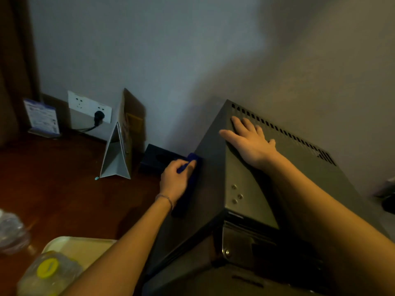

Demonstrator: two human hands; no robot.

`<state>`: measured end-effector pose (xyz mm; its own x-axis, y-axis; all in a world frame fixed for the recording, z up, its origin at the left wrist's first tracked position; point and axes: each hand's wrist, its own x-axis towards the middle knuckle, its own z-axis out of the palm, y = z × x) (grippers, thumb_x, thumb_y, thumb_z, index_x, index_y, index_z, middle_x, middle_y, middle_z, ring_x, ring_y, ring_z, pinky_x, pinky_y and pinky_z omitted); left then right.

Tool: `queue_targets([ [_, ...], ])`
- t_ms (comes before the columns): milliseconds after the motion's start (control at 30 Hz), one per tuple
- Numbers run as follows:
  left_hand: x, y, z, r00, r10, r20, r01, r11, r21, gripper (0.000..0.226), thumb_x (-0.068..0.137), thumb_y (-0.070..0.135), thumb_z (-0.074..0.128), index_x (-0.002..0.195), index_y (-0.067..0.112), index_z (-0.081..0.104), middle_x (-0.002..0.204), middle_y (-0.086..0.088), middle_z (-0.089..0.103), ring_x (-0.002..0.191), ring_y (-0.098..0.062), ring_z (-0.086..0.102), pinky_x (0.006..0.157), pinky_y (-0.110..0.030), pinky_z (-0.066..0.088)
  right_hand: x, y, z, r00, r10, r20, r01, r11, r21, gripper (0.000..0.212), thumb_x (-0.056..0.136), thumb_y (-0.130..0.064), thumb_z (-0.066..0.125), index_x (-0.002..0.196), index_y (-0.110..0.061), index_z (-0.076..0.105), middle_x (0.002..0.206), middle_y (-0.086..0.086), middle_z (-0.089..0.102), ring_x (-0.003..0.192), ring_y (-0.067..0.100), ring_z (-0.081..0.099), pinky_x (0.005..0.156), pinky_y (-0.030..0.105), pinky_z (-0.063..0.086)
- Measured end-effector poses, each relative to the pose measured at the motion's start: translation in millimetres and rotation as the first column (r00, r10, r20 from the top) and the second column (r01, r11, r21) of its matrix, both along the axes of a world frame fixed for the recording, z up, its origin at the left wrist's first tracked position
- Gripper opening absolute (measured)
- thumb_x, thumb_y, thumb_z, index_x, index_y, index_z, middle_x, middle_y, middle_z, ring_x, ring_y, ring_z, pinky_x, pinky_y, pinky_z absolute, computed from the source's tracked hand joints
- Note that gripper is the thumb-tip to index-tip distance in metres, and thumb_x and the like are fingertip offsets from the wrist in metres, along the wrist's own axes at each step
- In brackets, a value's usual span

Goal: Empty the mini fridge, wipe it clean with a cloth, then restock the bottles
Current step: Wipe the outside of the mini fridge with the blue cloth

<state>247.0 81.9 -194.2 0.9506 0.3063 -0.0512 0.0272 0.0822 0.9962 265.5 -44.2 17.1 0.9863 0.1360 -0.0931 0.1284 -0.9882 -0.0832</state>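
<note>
The grey mini fridge (241,186) fills the right half of the view, seen from above, with a row of vent slots along its back edge. My left hand (176,180) grips a dark blue cloth (188,195) and holds it against the fridge's left side wall. My right hand (249,142) lies flat, fingers straight, on the fridge's top near the vents. A bottle with a yellow cap (48,268) lies at the bottom left beside a cream tray (85,246).
The fridge stands on a dark wooden surface (64,189) against a grey wall. Behind my left hand sits a dark tissue box (159,159), then a folded tent card (117,154), a wall socket with a black plug (98,117) and a blue leaflet stand (41,117). A clear plastic item (10,231) sits at the left edge.
</note>
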Motion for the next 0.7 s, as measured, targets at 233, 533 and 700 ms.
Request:
queue_targets([
  [233, -101.5, -2.2, 8.8, 0.991, 0.043, 0.130, -0.034, 0.997, -0.076, 0.011, 0.089, 0.030, 0.071, 0.085, 0.019, 0.072, 0.091, 0.000, 0.064, 0.086, -0.011, 0.064, 0.080, -0.036, 0.052, -0.8, 13.7, -0.5, 0.998, -0.058, 0.000, 0.057, 0.998, -0.016, 0.076, 0.095, -0.065, 0.035, 0.159, -0.038, 0.004, 0.168, -0.005, -0.002, 0.153, 0.035, -0.003, 0.114, 0.071, 0.000],
  [533, -108.0, 4.4, 58.1, 0.952, 0.013, 0.307, 0.015, 0.996, -0.090, 0.035, 0.079, 0.058, 0.063, 0.089, 0.027, 0.075, 0.095, 0.010, 0.066, 0.095, -0.011, 0.065, 0.085, -0.026, 0.050, 0.0, 16.9, 1.3, 0.999, -0.020, -0.031, 0.018, 0.998, -0.057, 0.071, 0.100, -0.055, 0.031, 0.159, -0.031, 0.000, 0.168, 0.001, -0.009, 0.152, 0.038, -0.007, 0.115, 0.069, 0.001],
  [700, -31.9, 1.3, 67.0, 0.934, 0.035, 0.356, -0.009, 0.997, -0.075, 0.022, 0.084, 0.051, 0.063, 0.087, 0.032, 0.073, 0.092, 0.008, 0.064, 0.091, -0.009, 0.063, 0.087, -0.034, 0.050, 4.5, 15.9, -3.0, 1.000, 0.004, -0.002, -0.004, 1.000, -0.015, 0.068, 0.102, -0.051, 0.030, 0.159, -0.032, 0.001, 0.168, -0.002, -0.009, 0.152, 0.034, -0.011, 0.115, 0.068, -0.003],
])
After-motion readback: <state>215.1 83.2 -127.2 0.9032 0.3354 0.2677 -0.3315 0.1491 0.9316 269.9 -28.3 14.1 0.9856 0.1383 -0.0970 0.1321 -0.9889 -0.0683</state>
